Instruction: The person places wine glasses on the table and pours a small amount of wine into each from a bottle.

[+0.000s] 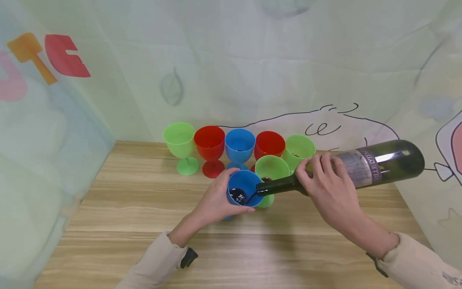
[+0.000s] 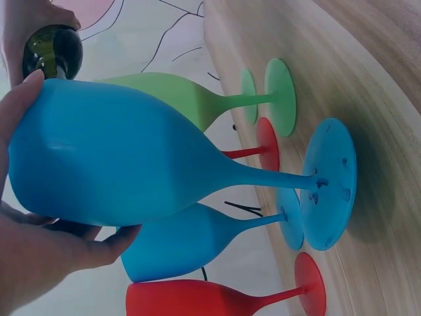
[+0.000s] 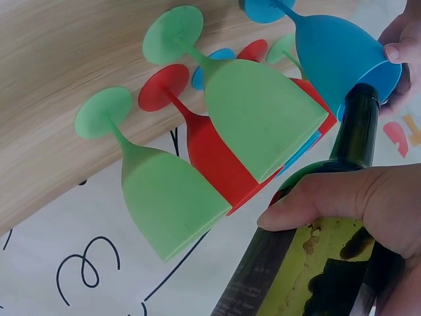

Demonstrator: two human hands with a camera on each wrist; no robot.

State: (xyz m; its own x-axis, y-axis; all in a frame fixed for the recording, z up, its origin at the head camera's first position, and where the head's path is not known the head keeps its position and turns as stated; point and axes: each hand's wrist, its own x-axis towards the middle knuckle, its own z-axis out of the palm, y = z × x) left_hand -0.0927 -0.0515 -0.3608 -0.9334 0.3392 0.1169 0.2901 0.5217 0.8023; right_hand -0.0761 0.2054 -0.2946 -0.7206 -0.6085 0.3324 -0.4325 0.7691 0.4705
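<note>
My left hand [image 1: 216, 198] holds a blue plastic goblet [image 1: 243, 177] by its bowl, thumb and fingers around the rim area. Dark liquid lies in the goblet's bottom, and a thin dark stream runs into it from a green glass wine bottle [image 1: 393, 162]. Gripping that bottle near its shoulder is my right hand [image 1: 332, 190]; the bottle tilts down to the left, its mouth just inside the goblet's rim. In the left wrist view the goblet's foot [image 2: 332, 217] is close to the tabletop; whether it touches I cannot tell.
Just right of the held goblet stands a green goblet [image 1: 272, 165] with dark liquid inside. Behind is a row: green [image 1: 180, 140], red [image 1: 210, 142], blue [image 1: 240, 138], red [image 1: 268, 142] and green [image 1: 300, 146]. A printed cloth wall [image 1: 231, 60] rises behind the wooden table [image 1: 144, 216].
</note>
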